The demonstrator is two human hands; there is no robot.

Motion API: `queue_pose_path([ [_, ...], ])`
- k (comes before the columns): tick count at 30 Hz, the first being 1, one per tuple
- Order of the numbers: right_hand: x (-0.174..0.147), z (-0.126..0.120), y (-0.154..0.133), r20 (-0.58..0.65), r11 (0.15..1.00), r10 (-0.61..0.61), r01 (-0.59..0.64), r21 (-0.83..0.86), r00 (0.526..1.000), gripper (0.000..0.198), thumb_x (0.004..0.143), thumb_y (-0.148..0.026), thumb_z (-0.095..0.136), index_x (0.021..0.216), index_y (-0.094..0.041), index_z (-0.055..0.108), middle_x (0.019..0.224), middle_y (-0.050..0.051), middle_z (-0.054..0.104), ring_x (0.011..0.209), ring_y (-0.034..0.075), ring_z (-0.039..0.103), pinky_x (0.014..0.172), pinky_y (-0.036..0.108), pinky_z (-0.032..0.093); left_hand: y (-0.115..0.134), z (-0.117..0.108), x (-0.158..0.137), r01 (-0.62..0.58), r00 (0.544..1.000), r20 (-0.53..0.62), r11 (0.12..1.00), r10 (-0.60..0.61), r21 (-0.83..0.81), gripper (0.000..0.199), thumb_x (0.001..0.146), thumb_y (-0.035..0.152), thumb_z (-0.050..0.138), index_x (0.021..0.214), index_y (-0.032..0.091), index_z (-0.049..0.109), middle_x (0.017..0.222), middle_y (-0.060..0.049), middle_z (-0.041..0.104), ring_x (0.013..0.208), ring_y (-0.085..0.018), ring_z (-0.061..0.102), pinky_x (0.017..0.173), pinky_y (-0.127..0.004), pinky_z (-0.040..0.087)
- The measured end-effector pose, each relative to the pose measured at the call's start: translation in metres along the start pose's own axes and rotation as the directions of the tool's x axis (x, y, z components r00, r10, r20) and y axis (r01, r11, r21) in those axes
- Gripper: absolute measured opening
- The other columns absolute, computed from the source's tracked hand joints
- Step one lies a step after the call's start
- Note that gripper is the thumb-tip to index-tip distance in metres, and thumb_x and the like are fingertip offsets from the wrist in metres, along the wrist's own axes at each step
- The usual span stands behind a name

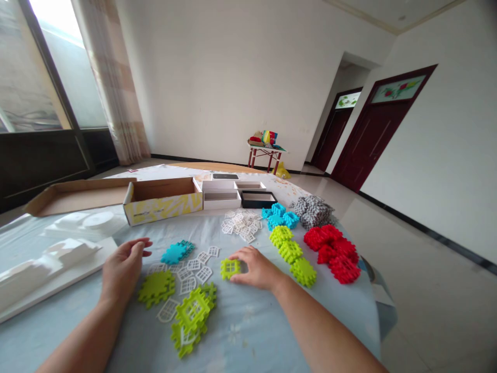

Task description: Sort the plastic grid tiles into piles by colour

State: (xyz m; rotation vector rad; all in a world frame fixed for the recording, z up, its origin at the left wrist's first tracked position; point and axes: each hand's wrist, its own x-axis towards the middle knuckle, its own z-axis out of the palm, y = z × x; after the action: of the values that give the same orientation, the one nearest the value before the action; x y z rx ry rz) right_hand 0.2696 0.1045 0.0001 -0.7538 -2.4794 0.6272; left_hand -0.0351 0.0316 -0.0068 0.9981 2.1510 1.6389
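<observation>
My right hand (256, 269) pinches a lime-green square building tile (224, 270) with a window opening, just above or on the cloth. My left hand (123, 267) hovers at the left with loosely bent fingers and nothing visible in them. Close to it lie a blue tile stack (175, 253) and a lime-green solid tile stack (157, 288). White window inserts (188, 285) are scattered between the hands. Nearer to me, lime-green window tiles (193, 310) overlap in a small heap.
Right of my right hand are lime-green piles (290, 252), red piles (337, 251), blue piles (277, 220) and a grey pile (313, 211). White inserts (240, 224) form a heap. Behind stand a yellow-white carton (165, 208) and small boxes (222, 199). White moulded trays (50, 267) lie left.
</observation>
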Motion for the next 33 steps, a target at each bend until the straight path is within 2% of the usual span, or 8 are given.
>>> queue_pose_path([
  [6,-0.010,-0.036,0.002,-0.146,0.997,0.071,-0.071,0.006,0.987,0.044,0.065,-0.026,0.072,0.107,-0.023,0.060,0.104,0.005,0.060,0.101,0.021,0.052,0.090,0.036,0.039,0.006,0.012,-0.011,-0.003,0.997,0.082,1.000,0.003,-0.001,0.036,0.069,0.044,0.047,0.089,0.019,0.062,0.085,-0.005,0.067,0.068,-0.018,0.062,0.053,-0.024,0.042],
  [12,-0.036,-0.093,0.035,-0.276,0.968,0.225,-0.247,-0.048,0.935,0.041,0.069,-0.028,0.067,0.109,-0.023,0.059,0.109,0.006,0.059,0.101,0.021,0.053,0.088,0.036,0.041,0.016,0.019,-0.021,-0.029,0.991,0.130,1.000,0.030,-0.009,0.036,0.065,0.047,0.047,0.084,0.020,0.062,0.080,-0.003,0.067,0.065,-0.019,0.062,0.053,-0.025,0.043],
  [15,-0.053,-0.118,0.052,-0.295,0.941,0.282,-0.323,-0.099,0.913,0.039,0.070,-0.025,0.064,0.109,-0.021,0.059,0.110,0.006,0.059,0.102,0.021,0.053,0.090,0.036,0.041,0.016,0.017,-0.018,0.020,0.993,0.116,1.000,-0.021,0.010,0.036,0.066,0.046,0.046,0.086,0.021,0.062,0.084,-0.003,0.067,0.069,-0.020,0.062,0.053,-0.026,0.043],
  [18,-0.067,-0.133,0.062,-0.273,0.922,0.305,-0.354,-0.155,0.913,0.039,0.070,-0.023,0.063,0.109,-0.020,0.059,0.112,0.007,0.058,0.106,0.021,0.051,0.095,0.037,0.038,0.013,0.014,-0.015,0.066,0.993,0.097,0.998,-0.067,0.008,0.035,0.066,0.045,0.045,0.086,0.021,0.062,0.086,-0.004,0.066,0.073,-0.021,0.062,0.053,-0.026,0.043],
  [25,-0.076,-0.134,0.067,-0.182,0.930,0.313,-0.340,-0.138,0.932,0.043,0.070,-0.020,0.062,0.112,-0.019,0.058,0.117,0.008,0.056,0.111,0.020,0.049,0.098,0.036,0.036,0.015,0.013,-0.017,0.059,0.994,0.091,0.998,-0.060,0.015,0.033,0.068,0.043,0.045,0.086,0.021,0.062,0.084,-0.004,0.066,0.073,-0.021,0.061,0.054,-0.026,0.041],
  [29,-0.069,-0.123,0.062,-0.247,0.940,0.286,-0.321,-0.113,0.926,0.038,0.073,-0.021,0.059,0.110,-0.019,0.058,0.118,0.008,0.055,0.111,0.021,0.049,0.099,0.038,0.036,0.015,0.013,-0.017,0.035,0.997,0.064,0.999,-0.035,-0.011,0.033,0.070,0.041,0.046,0.087,0.018,0.062,0.085,-0.006,0.065,0.071,-0.020,0.060,0.055,-0.026,0.040],
  [33,-0.050,-0.103,0.046,-0.278,0.975,0.179,-0.208,-0.077,0.944,0.031,0.075,-0.025,0.058,0.106,-0.020,0.060,0.113,0.009,0.058,0.108,0.021,0.052,0.095,0.038,0.039,0.010,0.013,-0.014,0.016,0.999,0.043,0.998,-0.013,-0.055,0.033,0.070,0.040,0.046,0.088,0.017,0.062,0.085,-0.006,0.065,0.068,-0.018,0.060,0.055,-0.026,0.040],
])
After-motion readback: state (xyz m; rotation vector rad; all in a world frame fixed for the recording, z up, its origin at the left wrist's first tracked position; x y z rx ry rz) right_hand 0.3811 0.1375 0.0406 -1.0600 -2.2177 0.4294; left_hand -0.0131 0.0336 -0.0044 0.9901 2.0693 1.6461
